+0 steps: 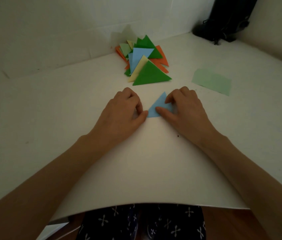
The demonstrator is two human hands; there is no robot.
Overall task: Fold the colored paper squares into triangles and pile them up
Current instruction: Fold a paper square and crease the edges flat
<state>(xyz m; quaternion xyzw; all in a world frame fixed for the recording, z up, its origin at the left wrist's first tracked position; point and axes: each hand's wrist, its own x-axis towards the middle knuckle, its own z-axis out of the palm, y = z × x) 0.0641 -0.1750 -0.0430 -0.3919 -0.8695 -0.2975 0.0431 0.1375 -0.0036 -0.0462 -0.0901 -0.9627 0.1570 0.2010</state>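
Blue triangle [157, 103] flat on bench [64, 111], short of pile [151, 75]. Right grip [186, 108] pinning it under thumb and forefinger; left grip [125, 108] curled, thumb at corner, hold unclear. Risk of skewed crease from layers slipping under uneven pressure.

Triangle pile [143, 61] beyond; sides open.
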